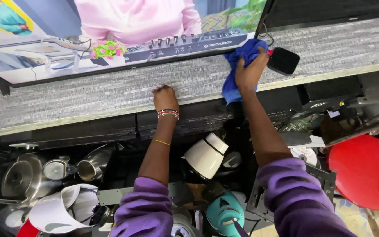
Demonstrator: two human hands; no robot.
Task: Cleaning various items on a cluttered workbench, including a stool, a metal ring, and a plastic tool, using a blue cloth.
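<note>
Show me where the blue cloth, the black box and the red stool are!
blue cloth (230, 87): head view, on its hanging lower part.
black box (283, 60): head view, middle of its top.
red stool (361, 172): head view, middle of its seat.

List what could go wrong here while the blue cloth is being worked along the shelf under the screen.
1. The right hand presses the blue cloth right beside the small black box; a wide swipe might knock it off the grey shelf.
2. The cloth is close to the screen edge and could bump or smear it.
3. Kettles and a white jug crowd the floor below, so anything that falls would likely strike them.
</note>
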